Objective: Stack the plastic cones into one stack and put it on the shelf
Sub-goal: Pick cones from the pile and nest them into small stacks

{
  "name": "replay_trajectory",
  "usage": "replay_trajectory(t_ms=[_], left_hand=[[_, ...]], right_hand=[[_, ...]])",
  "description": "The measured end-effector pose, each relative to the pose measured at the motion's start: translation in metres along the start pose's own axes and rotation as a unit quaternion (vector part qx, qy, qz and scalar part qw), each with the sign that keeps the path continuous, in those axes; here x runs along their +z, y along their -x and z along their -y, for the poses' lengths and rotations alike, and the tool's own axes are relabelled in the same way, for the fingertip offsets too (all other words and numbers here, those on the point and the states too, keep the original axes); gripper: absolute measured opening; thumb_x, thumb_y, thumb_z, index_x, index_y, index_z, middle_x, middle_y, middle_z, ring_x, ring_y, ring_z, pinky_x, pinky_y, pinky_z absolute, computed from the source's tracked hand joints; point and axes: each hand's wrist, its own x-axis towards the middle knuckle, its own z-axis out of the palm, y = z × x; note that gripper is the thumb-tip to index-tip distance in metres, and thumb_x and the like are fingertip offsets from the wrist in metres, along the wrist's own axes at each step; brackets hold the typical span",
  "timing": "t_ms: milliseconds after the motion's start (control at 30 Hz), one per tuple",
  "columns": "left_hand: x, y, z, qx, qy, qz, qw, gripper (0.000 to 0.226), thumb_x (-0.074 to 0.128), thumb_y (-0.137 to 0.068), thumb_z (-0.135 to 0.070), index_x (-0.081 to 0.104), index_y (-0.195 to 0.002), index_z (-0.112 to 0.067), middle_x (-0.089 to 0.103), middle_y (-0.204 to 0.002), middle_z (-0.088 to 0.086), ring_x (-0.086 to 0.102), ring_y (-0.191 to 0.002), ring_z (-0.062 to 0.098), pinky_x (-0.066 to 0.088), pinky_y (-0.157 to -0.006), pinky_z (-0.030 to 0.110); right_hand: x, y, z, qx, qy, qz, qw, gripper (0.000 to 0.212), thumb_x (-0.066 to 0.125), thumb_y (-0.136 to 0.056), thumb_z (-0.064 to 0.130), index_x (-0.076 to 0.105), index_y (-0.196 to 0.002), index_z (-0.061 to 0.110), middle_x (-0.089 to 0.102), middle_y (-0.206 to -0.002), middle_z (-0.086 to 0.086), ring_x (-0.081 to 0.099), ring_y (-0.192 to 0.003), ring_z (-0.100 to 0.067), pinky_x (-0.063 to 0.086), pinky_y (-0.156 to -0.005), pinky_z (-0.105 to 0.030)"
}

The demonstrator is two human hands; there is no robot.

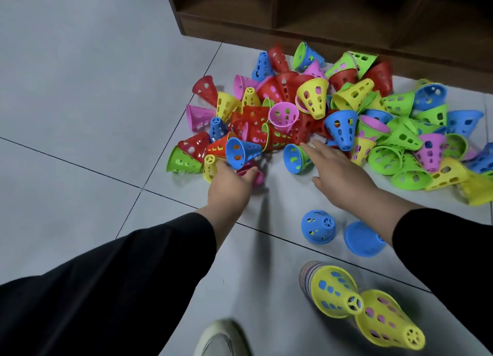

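The brown shelf waits at the back, ready for the finished stack. Right in front of it sits the big pile of cones, still all jumbled. Close to the person are two yellow-topped stacks (kept handy for adding more). The right hand reaches flat and holds nothing. The left hand curls round a pink cone

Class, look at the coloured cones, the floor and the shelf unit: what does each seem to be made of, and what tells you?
Cones: likely moulded plastic, given the bright uniform colours, thin walls, punched holes and slight sheen.
Floor: probably glazed ceramic tile, grey, with dark grout lines and soft reflections.
Shelf unit: wood or wood-look laminate, dark brown and matte; which one cannot be told.
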Motion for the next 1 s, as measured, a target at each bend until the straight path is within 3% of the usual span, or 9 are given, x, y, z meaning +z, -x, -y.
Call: replay_trajectory(t_ms=[200,267,367,467,600,667,800,900,1000], left_hand=[[0.009,-0.014,-0.009,-0.042,0.068,0.040,0.996,0.051,0.073,-0.078,-0.052,0.055,-0.106,-0.014,0.067,-0.093,0.001,0.064,-0.086,0.026,0.050,-0.072,0.035],[0.009,-0.017,-0.011,-0.034,0.098,0.061,0.993,0.028,0.072,-0.078,-0.041,0.066,-0.086,-0.015,0.070,-0.078,0.003,0.066,-0.076,0.025,0.050,-0.064,0.034],[0.008,-0.018,-0.008,-0.049,0.142,0.095,0.984,0.021,0.074,-0.077,-0.033,0.066,-0.071,-0.015,0.067,-0.068,-0.001,0.064,-0.070,0.021,0.052,-0.063,0.033],[0.005,-0.016,-0.005,-0.068,0.158,0.113,0.979,0.026,0.076,-0.079,-0.035,0.056,-0.073,-0.020,0.060,-0.073,-0.002,0.058,-0.068,0.014,0.048,-0.059,0.027],[-0.001,-0.008,-0.001,-0.126,0.207,0.176,0.954,0.039,0.076,-0.076,-0.043,0.060,-0.095,-0.013,0.063,-0.092,0.009,0.061,-0.073,0.020,0.053,-0.061,0.031],[-0.002,-0.003,0.001,-0.168,0.244,0.207,0.932,0.052,0.078,-0.070,-0.046,0.063,-0.102,-0.008,0.067,-0.103,0.017,0.066,-0.076,0.026,0.058,-0.067,0.038],[0.000,0.014,0.007,-0.214,0.318,0.244,0.891,0.046,0.077,-0.082,-0.039,0.065,-0.110,-0.004,0.065,-0.099,0.015,0.063,-0.079,0.025,0.055,-0.067,0.031],[-0.001,0.032,0.017,-0.223,0.333,0.285,0.871,0.043,0.076,-0.083,-0.036,0.067,-0.108,-0.003,0.064,-0.099,0.016,0.059,-0.083,0.027,0.056,-0.072,0.033],[-0.005,0.047,0.022,-0.222,0.349,0.318,0.853,0.040,0.074,-0.085,-0.034,0.069,-0.108,-0.002,0.067,-0.095,0.016,0.058,-0.082,0.028,0.055,-0.071,0.032]], right_hand=[[0.013,-0.025,-0.001,-0.016,0.043,0.037,0.998,0.088,0.057,-0.090,-0.002,0.010,-0.156,0.032,0.023,-0.160,0.002,0.037,-0.137,-0.027,0.050,-0.094,-0.042],[0.015,-0.030,-0.001,-0.034,0.047,0.005,0.998,0.081,0.060,-0.087,0.000,0.021,-0.151,0.030,0.037,-0.146,0.001,0.043,-0.127,-0.027,0.052,-0.087,-0.044],[0.018,-0.038,-0.001,-0.050,0.063,-0.009,0.997,0.083,0.066,-0.082,-0.001,0.023,-0.146,0.031,0.042,-0.126,-0.001,0.047,-0.113,-0.027,0.053,-0.079,-0.043],[0.022,-0.044,0.001,-0.065,0.087,-0.039,0.993,0.083,0.070,-0.074,-0.005,0.030,-0.139,0.028,0.040,-0.127,-0.006,0.047,-0.115,-0.031,0.054,-0.079,-0.046],[0.021,-0.045,0.005,-0.078,0.094,-0.023,0.992,0.077,0.057,-0.083,-0.006,0.031,-0.148,0.026,0.033,-0.152,-0.011,0.038,-0.136,-0.033,0.045,-0.100,-0.046],[0.023,-0.043,0.008,-0.074,0.108,-0.002,0.991,0.065,0.054,-0.084,-0.004,0.040,-0.141,0.022,0.040,-0.144,-0.011,0.044,-0.128,-0.034,0.045,-0.096,-0.045],[0.023,-0.038,0.012,-0.064,0.121,-0.012,0.991,0.030,0.063,-0.085,0.011,0.050,-0.111,0.016,0.048,-0.111,-0.008,0.054,-0.098,-0.032,0.044,-0.079,-0.043],[0.011,-0.031,0.012,-0.055,0.029,0.003,0.998,0.024,0.062,-0.088,0.023,0.051,-0.105,0.011,0.042,-0.110,-0.009,0.054,-0.077,-0.031,0.045,-0.063,-0.038],[-0.001,-0.019,0.007,-0.049,0.002,-0.021,0.999,0.027,0.064,-0.088,0.028,0.054,-0.104,0.009,0.041,-0.111,-0.008,0.055,-0.076,-0.031,0.043,-0.063,-0.037]])
